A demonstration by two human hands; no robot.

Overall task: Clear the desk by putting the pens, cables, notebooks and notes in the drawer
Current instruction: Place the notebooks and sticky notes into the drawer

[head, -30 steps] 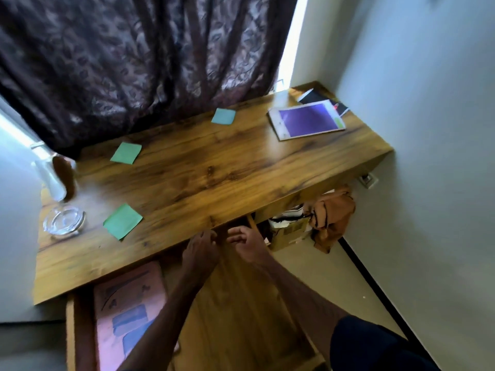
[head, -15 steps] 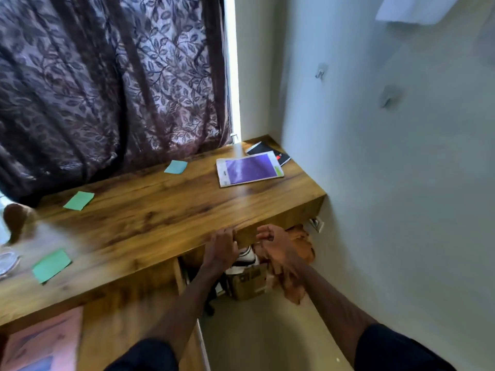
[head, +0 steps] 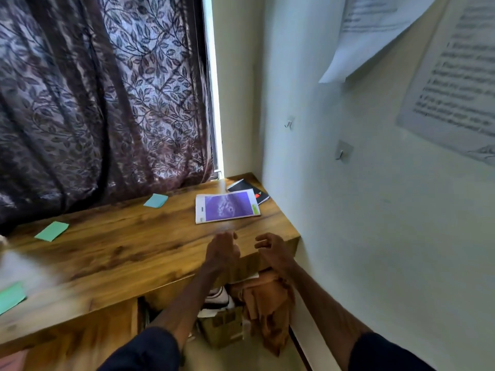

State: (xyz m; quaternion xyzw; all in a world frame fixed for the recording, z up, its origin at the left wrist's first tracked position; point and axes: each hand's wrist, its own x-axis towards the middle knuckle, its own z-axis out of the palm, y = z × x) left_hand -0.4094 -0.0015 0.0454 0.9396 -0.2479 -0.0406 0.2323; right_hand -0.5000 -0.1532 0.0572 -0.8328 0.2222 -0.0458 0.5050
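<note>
A purple-covered notebook [head: 227,207] lies at the desk's far right, partly over a black notebook [head: 249,189] in the corner. Three sticky notes rest on the wooden desk [head: 120,247]: a blue one [head: 156,200] near the curtain, a green one [head: 52,231] at the left, another green one [head: 10,297] at the left edge. My left hand [head: 222,250] hovers over the desk's front right, blurred, fingers loosely apart, holding nothing. My right hand [head: 270,249] hovers beside it, fingers curled and apart, empty. The open drawer [head: 80,341] shows at bottom left.
A dark leaf-patterned curtain [head: 107,103] hangs behind the desk. The wall [head: 348,210] closes the right side, with hooks and printed sheets [head: 455,84] on it. Under the desk sit a cardboard box [head: 222,328], a shoe and an orange-brown cloth [head: 267,303].
Both hands rose from the desk's front edge near the drawer to above the desktop's right end, toward the purple notebook. The view swung up and right; the drawer slid mostly out of view.
</note>
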